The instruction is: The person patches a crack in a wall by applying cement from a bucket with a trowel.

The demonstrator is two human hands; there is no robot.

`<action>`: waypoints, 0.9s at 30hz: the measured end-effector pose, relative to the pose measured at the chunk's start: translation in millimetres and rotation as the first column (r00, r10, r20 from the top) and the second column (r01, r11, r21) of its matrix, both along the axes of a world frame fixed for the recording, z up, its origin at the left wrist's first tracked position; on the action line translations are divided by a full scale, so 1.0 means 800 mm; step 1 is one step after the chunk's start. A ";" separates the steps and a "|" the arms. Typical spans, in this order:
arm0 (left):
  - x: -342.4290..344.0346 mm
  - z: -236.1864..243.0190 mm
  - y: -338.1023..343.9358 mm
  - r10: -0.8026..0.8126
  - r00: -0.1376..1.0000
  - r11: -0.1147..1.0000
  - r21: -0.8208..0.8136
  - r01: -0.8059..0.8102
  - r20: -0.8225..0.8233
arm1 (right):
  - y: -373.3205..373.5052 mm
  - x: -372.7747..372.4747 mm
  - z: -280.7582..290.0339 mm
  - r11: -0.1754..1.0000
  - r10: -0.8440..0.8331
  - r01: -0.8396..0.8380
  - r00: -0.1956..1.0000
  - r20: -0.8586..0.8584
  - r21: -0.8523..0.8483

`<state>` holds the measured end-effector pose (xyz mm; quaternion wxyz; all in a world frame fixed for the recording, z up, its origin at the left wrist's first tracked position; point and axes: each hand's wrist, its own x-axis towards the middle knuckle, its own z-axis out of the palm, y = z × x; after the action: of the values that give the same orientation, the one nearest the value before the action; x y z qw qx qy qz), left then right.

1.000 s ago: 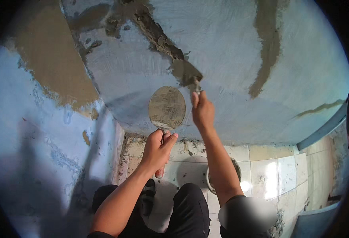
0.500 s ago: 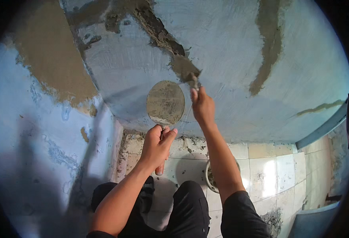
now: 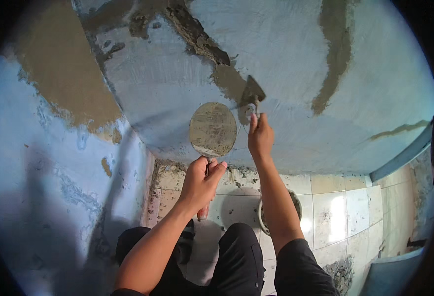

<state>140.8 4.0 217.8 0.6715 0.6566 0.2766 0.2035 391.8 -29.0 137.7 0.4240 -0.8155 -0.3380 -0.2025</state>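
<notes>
My left hand (image 3: 202, 178) is closed round the handle of a rounded, flat trowel (image 3: 213, 129), whose face carries a thin coat of grey-brown mortar. The reddish end of its handle sticks out below the fist. In my right hand (image 3: 261, 135) is a small pointed trowel (image 3: 253, 92), its blade close to the blue wall (image 3: 286, 59). Beside that blade lies a smoothed mortar patch (image 3: 228, 81), the lower end of a diagonal groove (image 3: 197, 35) that is rough and dark higher up. Whether the blade touches the wall, I cannot tell.
A wide mortar patch (image 3: 64, 69) covers the left wall, and a mortar strip (image 3: 336, 54) runs down at the right. Under my right forearm stands a round bucket (image 3: 295, 209) on the tiled floor (image 3: 325, 185). Mortar crumbs lie along the wall's foot; a debris heap (image 3: 342, 274) sits lower right.
My right hand has moved right and slightly down with the pointed trowel, whose blade has turned. My left hand and the rounded trowel have shifted slightly right. Mortar now shows lower down the groove.
</notes>
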 end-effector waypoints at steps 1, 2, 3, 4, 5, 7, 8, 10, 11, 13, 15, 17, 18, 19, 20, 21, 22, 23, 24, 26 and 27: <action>0.001 0.000 -0.001 -0.009 1.000 1.000 -0.007 0.009 0.022 | -0.006 0.002 -0.004 0.999 -0.005 0.008 0.998 -0.061 0.052; 0.001 0.001 -0.002 -0.018 0.999 1.000 -0.014 0.019 0.044 | -0.011 0.003 -0.008 0.995 -0.006 0.018 0.993 -0.122 0.102; 0.002 0.000 -0.003 -0.018 0.999 1.000 -0.017 0.019 0.048 | -0.011 0.002 -0.013 0.991 0.014 0.000 0.994 -0.106 0.132; 0.001 -0.003 0.000 -0.004 0.999 1.000 -0.006 0.004 0.042 | 0.000 -0.007 -0.015 0.990 0.025 -0.009 0.993 -0.114 0.137; 0.001 -0.005 0.002 -0.001 0.999 1.000 -0.001 0.001 0.043 | 0.006 -0.016 -0.011 0.991 0.062 -0.052 0.995 -0.080 0.123; 0.000 -0.003 0.000 -0.009 0.999 1.000 -0.009 0.010 0.049 | 0.021 -0.030 -0.001 0.990 0.123 -0.121 0.992 -0.027 0.067; 0.000 -0.002 -0.001 -0.016 0.998 1.000 -0.018 0.017 0.055 | 0.026 -0.026 0.001 0.991 0.118 -0.116 0.993 -0.028 0.069; 0.000 -0.004 -0.001 -0.022 0.998 1.000 -0.005 0.022 0.058 | 0.034 -0.018 0.001 0.995 0.084 -0.084 0.996 0.008 0.062; 0.001 -0.004 0.000 -0.023 0.998 1.000 0.007 0.022 0.063 | 0.030 -0.017 -0.003 0.990 0.046 -0.045 0.999 -0.008 0.137; -0.005 0.002 0.001 -0.001 0.998 1.000 0.014 0.000 0.061 | 0.028 -0.025 -0.014 0.978 0.014 0.011 0.993 -0.117 0.207; -0.002 0.001 -0.002 0.005 0.998 1.000 0.005 -0.006 0.066 | 0.020 -0.031 -0.038 0.933 0.015 0.078 0.967 -0.254 0.351; -0.005 0.004 0.005 0.039 0.995 0.999 0.000 -0.040 0.088 | 0.040 -0.065 -0.041 0.918 0.084 0.020 0.967 -0.242 0.397; -0.005 0.005 0.006 0.040 0.996 0.999 0.005 -0.041 0.084 | 0.050 -0.079 -0.040 0.900 0.143 -0.032 0.964 -0.223 0.435; 0.000 0.006 0.004 0.040 0.993 0.999 -0.035 -0.036 0.112 | 0.055 -0.087 -0.036 0.908 0.173 -0.062 0.956 -0.236 0.414; -0.004 0.008 0.005 0.055 0.991 0.997 -0.065 -0.047 0.125 | 0.070 -0.104 -0.032 0.910 0.219 -0.100 0.940 -0.261 0.403; -0.009 0.014 0.006 0.058 0.992 0.997 -0.056 -0.052 0.111 | 0.089 -0.123 -0.028 0.884 0.288 -0.121 0.902 -0.322 0.452; -0.012 0.024 0.004 0.087 0.988 0.994 -0.079 -0.077 0.130 | 0.104 -0.135 -0.020 0.857 0.349 -0.133 0.861 -0.370 0.498; -0.012 0.032 0.002 0.114 0.982 0.990 -0.104 -0.099 0.150 | 0.112 -0.139 -0.016 0.856 0.345 -0.125 0.861 -0.373 0.502; -0.012 0.035 0.001 0.108 0.984 0.991 -0.099 -0.094 0.145 | 0.118 -0.143 -0.011 0.833 0.439 -0.218 0.820 -0.368 0.509; -0.013 0.037 0.003 0.139 0.971 0.987 -0.112 -0.119 0.193 | 0.136 -0.155 -0.012 0.796 0.531 -0.303 0.764 -0.365 0.524; -0.017 0.036 0.004 0.128 0.969 0.988 -0.107 -0.107 0.212 | 0.145 -0.162 -0.012 0.755 0.560 -0.300 0.757 -0.337 0.583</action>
<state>127.5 7.5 246.2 0.7150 0.5799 0.2490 0.3007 261.8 87.1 128.4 0.7252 -0.5976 -0.3397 0.0396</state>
